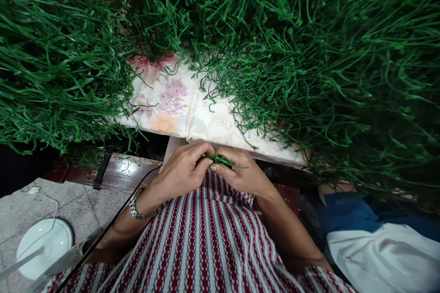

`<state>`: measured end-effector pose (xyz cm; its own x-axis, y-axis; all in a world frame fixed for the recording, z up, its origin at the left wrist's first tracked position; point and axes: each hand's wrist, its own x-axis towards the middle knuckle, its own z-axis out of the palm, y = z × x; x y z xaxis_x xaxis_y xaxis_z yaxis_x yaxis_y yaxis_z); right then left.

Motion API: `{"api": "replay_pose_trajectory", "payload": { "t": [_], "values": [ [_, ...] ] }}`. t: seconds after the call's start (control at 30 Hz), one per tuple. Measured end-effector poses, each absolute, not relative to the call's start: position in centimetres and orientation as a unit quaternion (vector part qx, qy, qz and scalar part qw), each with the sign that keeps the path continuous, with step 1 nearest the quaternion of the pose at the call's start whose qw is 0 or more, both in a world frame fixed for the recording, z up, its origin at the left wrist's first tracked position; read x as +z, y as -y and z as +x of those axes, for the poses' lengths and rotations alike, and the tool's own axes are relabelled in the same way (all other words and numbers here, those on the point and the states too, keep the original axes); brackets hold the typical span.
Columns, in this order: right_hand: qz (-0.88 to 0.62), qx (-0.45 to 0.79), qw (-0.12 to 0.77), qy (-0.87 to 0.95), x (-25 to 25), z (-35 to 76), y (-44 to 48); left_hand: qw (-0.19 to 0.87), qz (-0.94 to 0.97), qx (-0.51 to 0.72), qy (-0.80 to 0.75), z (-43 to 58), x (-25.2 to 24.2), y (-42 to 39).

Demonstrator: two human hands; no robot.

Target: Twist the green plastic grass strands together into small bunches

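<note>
My left hand (187,169) and my right hand (240,171) meet in front of my lap, just off the table's near edge. Between their thumbs and fingers they pinch a small green sprig (222,160) together; one thin end sticks out to the right. The sprig looks like the stems heaped around it, though my fingers cover part of it. Beyond my hands, a large pile of thin, curly green stems (275,68) spreads over the middle and right of the table. Another pile of green stems (62,68) lies at the left.
A floral-patterned tablecloth (202,123) shows between the piles. Below left, a white round lamp-like base (44,247) with a cord stands on the tiled floor (79,201), near a brown wooden board (127,171). At right sits another person in a white garment (381,256).
</note>
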<state>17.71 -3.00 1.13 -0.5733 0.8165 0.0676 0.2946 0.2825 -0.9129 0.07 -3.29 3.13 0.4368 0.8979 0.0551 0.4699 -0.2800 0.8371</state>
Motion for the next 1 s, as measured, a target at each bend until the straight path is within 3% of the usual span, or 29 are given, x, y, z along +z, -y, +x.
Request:
{"api": "replay_pose_trajectory", "payload": {
  "t": [0.2,0.37,1.0],
  "values": [
    [-0.332,0.344,0.203,0.855,2.7,18.3,3.1,0.411,0.802,0.145,-0.407,-0.8,4.6,3.1],
    [-0.167,0.392,0.155,0.891,3.9,18.9,3.4,0.532,0.791,0.149,-0.264,-1.7,5.4,3.5],
    [-0.088,0.47,0.178,0.86,6.8,20.2,4.7,0.547,0.795,0.199,-0.171,-1.6,7.4,5.1]
  ]
}}
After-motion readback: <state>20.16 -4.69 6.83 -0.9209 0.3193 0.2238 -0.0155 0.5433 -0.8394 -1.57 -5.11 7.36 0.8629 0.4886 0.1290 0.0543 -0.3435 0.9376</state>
